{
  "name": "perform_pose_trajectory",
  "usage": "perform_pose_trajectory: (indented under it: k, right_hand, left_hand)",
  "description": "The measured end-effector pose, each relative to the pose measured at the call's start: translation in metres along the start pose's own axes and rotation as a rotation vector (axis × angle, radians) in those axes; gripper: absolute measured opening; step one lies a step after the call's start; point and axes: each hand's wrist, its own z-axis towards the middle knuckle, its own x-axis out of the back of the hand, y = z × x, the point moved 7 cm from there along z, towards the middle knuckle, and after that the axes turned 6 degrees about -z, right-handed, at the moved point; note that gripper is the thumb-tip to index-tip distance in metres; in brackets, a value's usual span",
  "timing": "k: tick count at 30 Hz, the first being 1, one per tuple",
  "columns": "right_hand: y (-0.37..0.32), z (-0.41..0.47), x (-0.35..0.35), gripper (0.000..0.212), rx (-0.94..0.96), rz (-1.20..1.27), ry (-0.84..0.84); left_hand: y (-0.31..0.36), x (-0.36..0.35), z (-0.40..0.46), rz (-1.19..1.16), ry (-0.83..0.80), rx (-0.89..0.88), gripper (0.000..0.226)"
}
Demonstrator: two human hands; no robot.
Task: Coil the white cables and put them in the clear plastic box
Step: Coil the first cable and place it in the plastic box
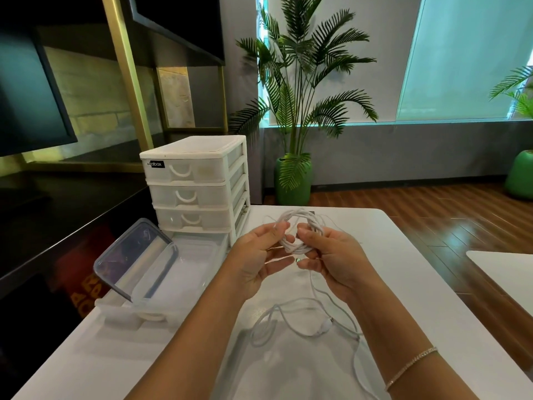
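On your desk point(389, 255) the drawer unit point(196, 186) stands back left, the open box point(173, 272) before it, loose cable point(302, 327) lying to its right.

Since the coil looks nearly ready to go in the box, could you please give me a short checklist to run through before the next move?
1. Coil held securely: ok. Left hand and right hand both keep a grip on the white cable coil.
2. Coil finished: not ok. A loose tail hangs from the coil down to the table.
3. Clear plastic box open: ok. Its lid leans upright on its left side.
4. Room in the box: ok. It looks empty.
5. Other cable coiled: not ok. A loose cable with a connector lies spread out on the table.
6. Tail tangled with the loose cable: cannot tell.
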Motion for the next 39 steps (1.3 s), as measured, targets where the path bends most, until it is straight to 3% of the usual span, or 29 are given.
perform_pose_trajectory:
  k: [3, 8, 16, 21, 25, 31, 39]
  right_hand:
    - [0.002, 0.0, -0.003, 0.017, 0.001, -0.057, 0.019]
    - [0.009, 0.001, -0.025, 0.04, -0.045, -0.119, -0.051]
    - [0.004, 0.005, -0.078, 0.027, -0.042, -0.191, -0.179]
    - [0.002, 0.004, -0.075, 0.013, -0.048, -0.231, -0.157]
    - [0.001, 0.001, -0.073, 0.021, -0.05, -0.23, -0.153]
    - [-0.001, -0.002, -0.072, 0.018, -0.048, -0.282, -0.163]
    - [-0.007, -0.004, -0.065, 0.014, -0.041, -0.278, -0.152]
  left_hand:
    - [0.004, 0.014, 0.0, 0.121, 0.106, -0.051, 0.022]
    - [0.032, 0.06, 0.002, 0.063, 0.224, -0.089, 0.004]
    - [0.081, 0.126, -0.009, 0.149, 0.364, -0.102, 0.007]
    - [0.095, 0.164, -0.016, 0.497, 0.504, -0.048, 0.016]
    - [0.092, 0.173, -0.017, 0.786, 0.559, -0.026, 0.011]
    - [0.079, 0.167, -0.007, 1.216, 0.49, 0.043, 0.017]
    - [0.072, 0.164, -0.008, 1.558, 0.41, 0.212, 0.027]
